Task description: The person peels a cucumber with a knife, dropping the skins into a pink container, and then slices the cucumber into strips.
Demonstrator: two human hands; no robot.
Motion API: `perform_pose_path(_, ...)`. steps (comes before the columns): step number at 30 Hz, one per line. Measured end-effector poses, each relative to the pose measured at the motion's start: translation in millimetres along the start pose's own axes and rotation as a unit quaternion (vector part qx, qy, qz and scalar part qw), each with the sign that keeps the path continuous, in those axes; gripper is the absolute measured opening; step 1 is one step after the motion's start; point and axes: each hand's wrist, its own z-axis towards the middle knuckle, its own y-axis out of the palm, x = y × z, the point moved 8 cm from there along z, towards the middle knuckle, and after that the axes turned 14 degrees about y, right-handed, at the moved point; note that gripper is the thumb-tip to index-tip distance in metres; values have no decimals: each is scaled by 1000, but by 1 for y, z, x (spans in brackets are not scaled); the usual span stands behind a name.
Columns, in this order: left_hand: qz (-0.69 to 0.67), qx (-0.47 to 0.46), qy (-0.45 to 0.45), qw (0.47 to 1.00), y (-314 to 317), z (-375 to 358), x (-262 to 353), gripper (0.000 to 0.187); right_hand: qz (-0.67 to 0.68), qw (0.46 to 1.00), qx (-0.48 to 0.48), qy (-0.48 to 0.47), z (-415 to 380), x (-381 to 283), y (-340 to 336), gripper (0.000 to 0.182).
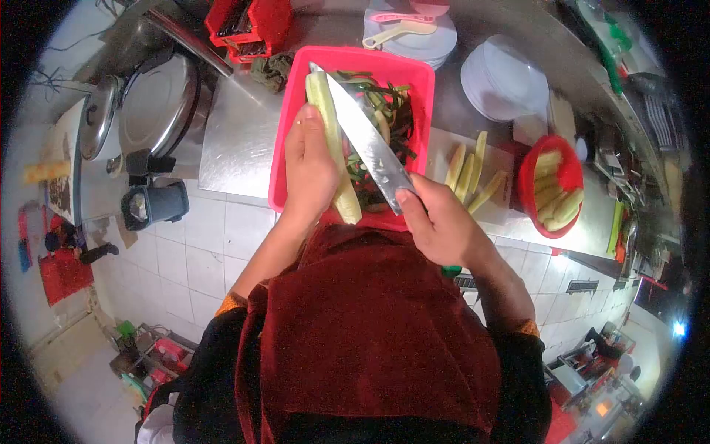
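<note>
Over pink tub (362,59) of peelings (404,111), peeled cucumber (335,135) is clasped in left hand (310,159), kitchen knife (368,140) in right hand (441,222).

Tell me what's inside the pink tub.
Green scraps lie in the pink tub. The knife, cucumber and left hand hide part; whatever lies beneath the scraps is covered.

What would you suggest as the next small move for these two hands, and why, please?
I would probably draw the knife along the pale vegetable piece: the left hand holds it over the pink tub, the right hand has the blade close beside it, and green trimmings lie in the tub, so scraps could drop there too.
</note>
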Motion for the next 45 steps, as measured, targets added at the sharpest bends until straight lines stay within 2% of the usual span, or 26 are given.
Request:
perform_pose_path(6,-12,21,-31,999,-3,0,-9,38,8,1000,-7,-1,12,6,6,18)
perform_pose_path(9,45,16,3,999,-2,5,-8,38,21,1000,-5,2,8,7,10,19)
perform_pose_path(11,39,35,-43,998,-6,2,-7,39,42,999,-10,-6,5,6,14,19)
perform_pose_path(14,17,39,-24,999,-7,10,-8,40,27,999,-21,12,6,12,19,19)
perform_pose_path(18,28,27,-54,998,-3,17,-11,45,24,1000,8,8,9,10,16,19)
perform_pose_path(19,28,26,-53,998,-5,15,-19,45,27,999,11,14,8,11,14,20)
perform_pose_path(21,65,24,11,998,-7,13,-29,51,33,999,18,-2,6,11,13,20)
perform_pose_path(22,22,-21,-67,997,-4,-1,-39,56,43,999,26,-18,5,10,12,20)
perform_pose_path(25,13,-11,-97,995,-3,-13,-27,56,27,999,24,10,5,18,17,21)
perform_pose_path(26,47,-3,-42,998,-3,-9,-20,55,28,999,20,13,2,18,20,21)
perform_pose_path(29,126,-30,-3,992,-9,-6,-18,51,30,999,40,-18,0,10,19,21)
perform_pose_path(32,154,-7,45,987,-9,-6,-15,52,33,999,29,24,-7,17,27,20)
perform_pose_path(33,154,-8,45,987,-10,-2,-15,52,22,999,35,10,-12,13,30,20)
perform_pose_path(35,65,31,-17,997,-17,4,-18,53,11,999,41,-2,-16,11,32,19)
perform_pose_path(38,85,31,-12,996,-16,5,-14,53,1,999,32,14,-19,17,35,17)
perform_pose_path(40,106,26,-22,994,-16,8,-15,53,-4,999,38,-21,-25,14,36,17)
perform_pose_path(42,90,48,37,994,-15,14,-6,53,-13,999,37,-12,-24,15,33,17)
perform_pose_path(45,118,43,22,992,-17,21,-16,51,-35,999,25,12,-25,15,35,17)
